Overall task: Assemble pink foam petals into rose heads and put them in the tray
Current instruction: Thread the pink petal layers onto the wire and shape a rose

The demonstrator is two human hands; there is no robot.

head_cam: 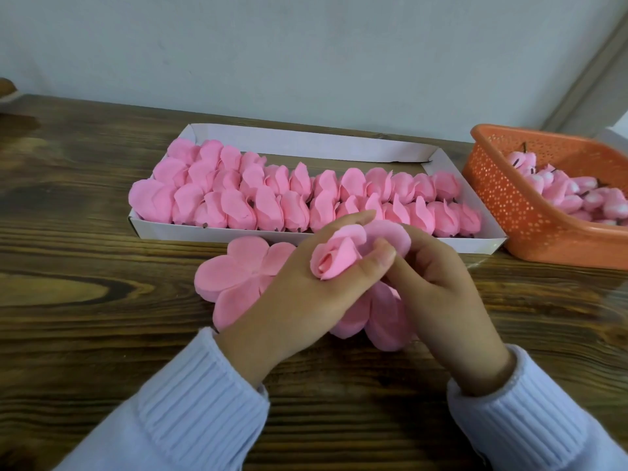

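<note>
Wrapping a rose head (pixel 334 258) right in front of me, just above the worktop (pixel 102 334). My left hand (pixel 299 294) pinches it between thumb and fingers. My right hand (pixel 441 283) is curled round a loose outer petal (pixel 390 232), holding it against the bud. Under both hands sits the flat petal stack (pixel 238 270), splayed out like a flower on the wood.

Stuff that could go wrong, I reckon: this foam looks thin, so squeezing too hard probably creases or tears it. If my thumb slips, the wrap likely springs open. My hands are right over the stack too, so one careless drag could crumple it.

Just behind is the white tray (pixel 306 139), packed with rows of finished heads (pixel 272 205). Only a strip along the back wall looks free, so I'd be reaching over the rows to drop this one in and could knock a few loose.

An orange basket (pixel 503 198) of small buds (pixel 577 195) sits just right of the tray. The worktop is dark wood with heavy grain, and there's a plain pale wall (pixel 306 45) behind it.
</note>
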